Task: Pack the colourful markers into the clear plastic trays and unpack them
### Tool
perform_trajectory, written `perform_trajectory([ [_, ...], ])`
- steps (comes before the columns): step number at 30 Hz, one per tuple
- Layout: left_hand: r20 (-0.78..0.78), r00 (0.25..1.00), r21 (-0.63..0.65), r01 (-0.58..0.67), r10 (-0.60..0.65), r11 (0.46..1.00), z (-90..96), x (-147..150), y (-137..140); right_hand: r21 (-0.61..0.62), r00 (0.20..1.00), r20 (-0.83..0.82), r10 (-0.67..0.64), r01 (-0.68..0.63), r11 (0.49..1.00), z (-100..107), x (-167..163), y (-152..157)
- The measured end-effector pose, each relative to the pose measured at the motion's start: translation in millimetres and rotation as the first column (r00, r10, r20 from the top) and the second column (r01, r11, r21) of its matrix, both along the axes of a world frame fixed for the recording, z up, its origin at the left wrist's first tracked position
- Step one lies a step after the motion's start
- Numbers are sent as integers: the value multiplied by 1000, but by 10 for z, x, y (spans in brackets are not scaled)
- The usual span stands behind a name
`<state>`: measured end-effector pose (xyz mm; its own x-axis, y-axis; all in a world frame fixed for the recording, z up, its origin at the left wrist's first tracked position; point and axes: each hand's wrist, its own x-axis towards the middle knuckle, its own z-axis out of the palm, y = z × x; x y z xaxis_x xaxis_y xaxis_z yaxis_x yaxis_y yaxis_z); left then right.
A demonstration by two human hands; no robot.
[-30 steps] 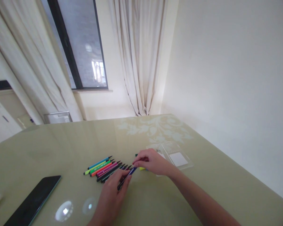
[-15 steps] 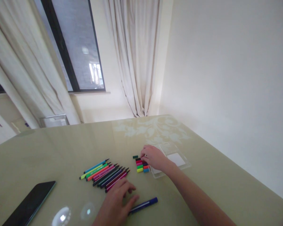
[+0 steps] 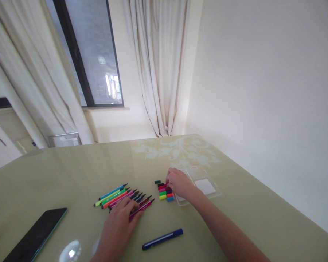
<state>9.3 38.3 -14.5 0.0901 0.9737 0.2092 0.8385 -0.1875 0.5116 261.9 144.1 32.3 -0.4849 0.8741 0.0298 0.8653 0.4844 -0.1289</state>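
My left hand (image 3: 120, 220) lies over the near end of a row of uncapped felt-tip markers (image 3: 113, 197). Its thumb and fingers close on the magenta marker (image 3: 146, 205), whose dark tip points away to the right. My right hand (image 3: 180, 182) is at the marker caps (image 3: 162, 193), its fingers bent in a pinch at a dark red cap (image 3: 168, 188); the fingertips are partly hidden. A dark green cap (image 3: 157, 182) lies just beyond the group. Nearer to me rests a capped blue marker (image 3: 162, 239), touched by neither hand.
Behind my right wrist an open clear plastic case (image 3: 215, 193) holds a white card (image 3: 205, 186). A black phone (image 3: 36, 234) lies at the left of the glossy table (image 3: 79, 174). Curtains, a window and a wall stand beyond the table.
My left hand has left the blue marker's side and moved left onto the row, closing on the magenta marker, which has shifted slightly. My right hand stays at the caps.
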Motion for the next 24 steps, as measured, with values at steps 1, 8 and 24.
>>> perform_trajectory([
  [1,4,1000,4,4,-4,1000,-6,5,-1,-5,1000,-10,2,-2,1000,-1,-1,3],
  [8,179,984,95,-5,-12,995,1,12,35,-61,918,-394,43,-73,995,192,35,-40],
  [24,344,936,130,30,-73,991,34,13,94,-131,777,-599,193,-333,934,424,-138,-236],
])
